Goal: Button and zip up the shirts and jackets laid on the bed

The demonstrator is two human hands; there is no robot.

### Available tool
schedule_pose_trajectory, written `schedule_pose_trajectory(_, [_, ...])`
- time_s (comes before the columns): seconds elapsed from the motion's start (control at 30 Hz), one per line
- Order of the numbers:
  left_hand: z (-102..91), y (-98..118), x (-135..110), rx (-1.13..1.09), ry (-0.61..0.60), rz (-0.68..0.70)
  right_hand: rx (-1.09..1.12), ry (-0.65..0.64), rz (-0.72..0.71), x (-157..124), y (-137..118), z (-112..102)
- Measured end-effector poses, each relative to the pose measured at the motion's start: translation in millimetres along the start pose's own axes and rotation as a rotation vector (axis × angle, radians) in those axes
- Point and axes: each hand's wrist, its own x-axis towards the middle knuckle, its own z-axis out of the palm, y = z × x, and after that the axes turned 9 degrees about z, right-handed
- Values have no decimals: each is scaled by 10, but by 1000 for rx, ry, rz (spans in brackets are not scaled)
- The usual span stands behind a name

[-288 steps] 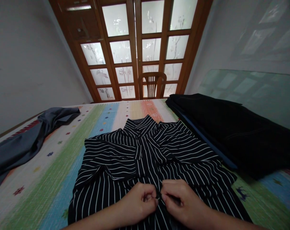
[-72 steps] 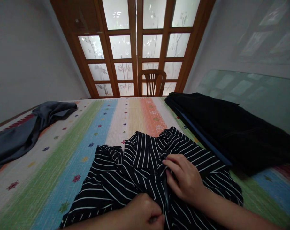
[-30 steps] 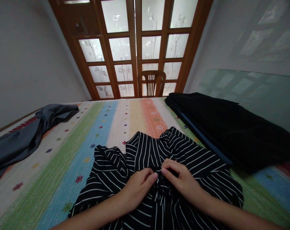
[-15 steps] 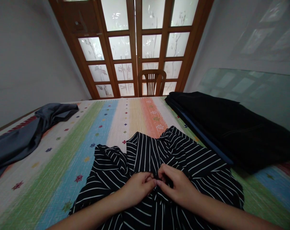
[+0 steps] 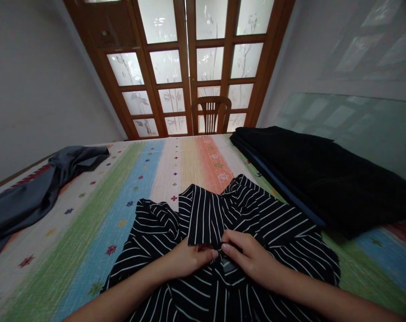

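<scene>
Black-and-white striped shirt (image 5: 206, 286) lay bunched at the middle of a rainbow-striped cover (image 5: 186, 165), right under both hands. The left hand (image 5: 188, 259) rested on the front, its fingers (image 5: 206, 255) pressed together. The right hand (image 5: 250, 257) sat at the button edge, its fingers (image 5: 231, 246) curled inward, though whether they pinched the cloth could not be told. A grey garment (image 5: 45, 188) lay left, a folded black garment (image 5: 323, 179) right, and a wooden chair (image 5: 211, 112) stood before frosted glass doors (image 5: 189, 58).
</scene>
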Motion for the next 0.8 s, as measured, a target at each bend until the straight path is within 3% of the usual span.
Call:
schedule_pose_trajectory(0.2, [-32, -25, -19, -26, -60, -31, 4, -36, -18, 31, -4, 12])
schedule_pose_trajectory(0.6, [-23, 75, -64, 3, -148, 15, -384, 208, -352, -63, 70, 144])
schedule_pose_trajectory(0.8, [7, 31, -59, -190, -91, -62, -488, 349, -494, -54, -4, 117])
